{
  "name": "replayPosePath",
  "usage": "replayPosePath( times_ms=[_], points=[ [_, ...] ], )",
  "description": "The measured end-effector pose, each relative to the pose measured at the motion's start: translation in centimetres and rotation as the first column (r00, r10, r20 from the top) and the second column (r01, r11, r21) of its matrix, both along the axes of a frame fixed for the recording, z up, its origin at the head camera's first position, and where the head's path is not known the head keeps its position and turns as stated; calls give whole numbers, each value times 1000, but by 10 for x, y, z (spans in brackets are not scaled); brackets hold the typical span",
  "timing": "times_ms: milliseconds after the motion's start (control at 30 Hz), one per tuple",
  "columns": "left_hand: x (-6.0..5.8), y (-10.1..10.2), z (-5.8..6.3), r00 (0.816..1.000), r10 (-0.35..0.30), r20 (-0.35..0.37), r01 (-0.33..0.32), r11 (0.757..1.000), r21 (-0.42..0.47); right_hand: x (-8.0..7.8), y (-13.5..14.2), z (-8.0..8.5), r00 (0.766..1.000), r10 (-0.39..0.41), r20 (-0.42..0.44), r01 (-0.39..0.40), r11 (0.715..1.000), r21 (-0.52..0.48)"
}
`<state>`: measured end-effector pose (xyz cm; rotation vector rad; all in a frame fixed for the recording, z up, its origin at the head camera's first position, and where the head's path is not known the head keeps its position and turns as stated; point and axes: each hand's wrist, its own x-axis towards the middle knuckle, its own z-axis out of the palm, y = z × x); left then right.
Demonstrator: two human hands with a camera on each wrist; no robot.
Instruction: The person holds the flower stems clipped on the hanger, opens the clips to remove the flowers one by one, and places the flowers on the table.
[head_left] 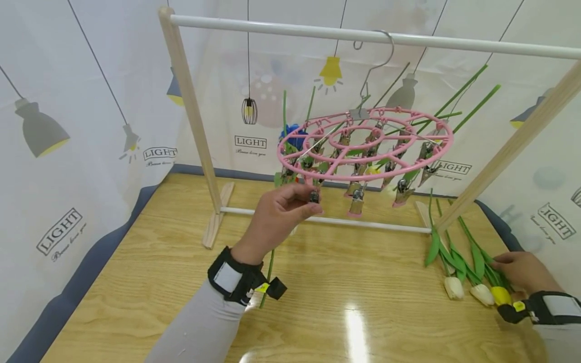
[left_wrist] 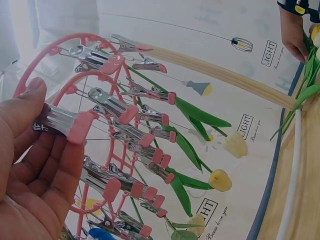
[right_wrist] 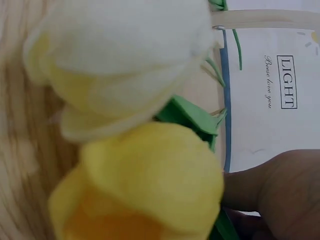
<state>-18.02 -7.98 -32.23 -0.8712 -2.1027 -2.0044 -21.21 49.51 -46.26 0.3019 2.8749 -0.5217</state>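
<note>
My left hand (head_left: 283,212) pinches a metal clip (left_wrist: 62,122) with pink tips between thumb and fingers, at the near left edge of the pink round hanger (head_left: 313,174). Several more clips (head_left: 356,201) dangle from its rings. Tulips hang from some of the clips, among them a white tulip (left_wrist: 235,145) and a yellow-white tulip (left_wrist: 220,180). Low on the right, my right hand (head_left: 526,272) grips the green stem and leaves of a yellow tulip (right_wrist: 150,180), just behind its bloom. Two white tulips (head_left: 482,294) lie beside it on the table.
The hanger's metal hook (head_left: 386,48) sits over the white top bar (head_left: 272,29) of a stand with wooden posts (head_left: 192,106). A white lower bar (head_left: 376,225) crosses near the table (head_left: 150,292). A blue flower (head_left: 294,136) hangs at the hanger's left.
</note>
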Motion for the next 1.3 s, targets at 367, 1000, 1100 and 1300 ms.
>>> replayPosePath(
  times_ms=[367,1000,1100,1300],
  points=[
    [0,3,-1,1000,4,-9,-4,1000,-15,-3,-2,-9,997,-79,1,79,997,-8],
    [12,17,-2,996,-31,-79,25,997,-68,13,-47,20,977,56,-204,-35,994,104],
    [15,21,-1,994,-12,-107,1,996,-94,15,-60,26,968,105,-227,-86,992,93],
    [18,28,-1,986,19,-166,-46,986,-159,17,-87,28,961,147,-233,-137,989,61]
  ],
)
